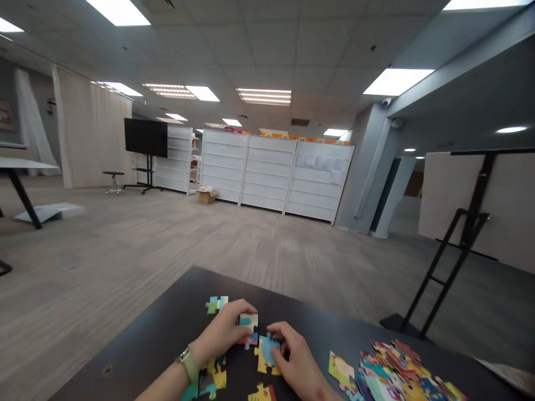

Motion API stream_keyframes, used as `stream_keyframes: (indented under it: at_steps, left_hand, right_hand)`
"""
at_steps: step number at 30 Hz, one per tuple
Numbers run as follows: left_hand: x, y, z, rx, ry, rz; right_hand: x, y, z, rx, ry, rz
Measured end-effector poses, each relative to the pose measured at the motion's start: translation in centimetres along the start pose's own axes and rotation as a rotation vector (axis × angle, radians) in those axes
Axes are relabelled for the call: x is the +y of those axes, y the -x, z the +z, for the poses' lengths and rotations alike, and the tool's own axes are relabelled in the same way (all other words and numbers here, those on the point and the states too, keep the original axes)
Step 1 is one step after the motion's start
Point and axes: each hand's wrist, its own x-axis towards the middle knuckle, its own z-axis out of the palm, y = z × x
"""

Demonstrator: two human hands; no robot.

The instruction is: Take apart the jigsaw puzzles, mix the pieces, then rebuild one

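Over the dark counter (159, 340), the left hand (229, 327) has its grip nearly closed, thumb and fingers pinching a cream-and-blue puzzle piece (249, 320). Just beside it, the right hand (295, 356) curls over a blue-and-yellow piece (266, 351), thumb and finger touching it; whether that grip clasps it, I cannot tell. A jumbled pile of pieces (401, 374) lies to the right of both hands.

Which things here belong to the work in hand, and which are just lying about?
In the work:
puzzle piece at left hand
blue-and-yellow piece at right hand
heap of pieces

Lying about:
cardboard box
stool
black screen
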Motion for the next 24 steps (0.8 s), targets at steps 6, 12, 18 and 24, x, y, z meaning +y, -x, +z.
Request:
stream_keyframes:
  at_steps: [6,12,18,24]
  left_hand:
    - [-1.5,-0.4,0.5,0.090,0.149,-0.055]
    - [-1.6,-0.4,0.6,0.131,0.251,-0.084]
    - [-1.5,-0.3,0.6,0.144,0.242,-0.094]
    - [-1.8,-0.3,0.4,0.150,0.173,-0.095]
  right_hand:
    - [-0.9,0.0,0.0,-0.053,-0.029,-0.049]
    - [-0.8,0.4,-0.1,-0.050,0.012,-0.097]
    - [-0.4,0.3,-0.1,-0.050,0.070,-0.083]
    - [-0.6,0.4,0.0,-0.068,0.079,-0.084]
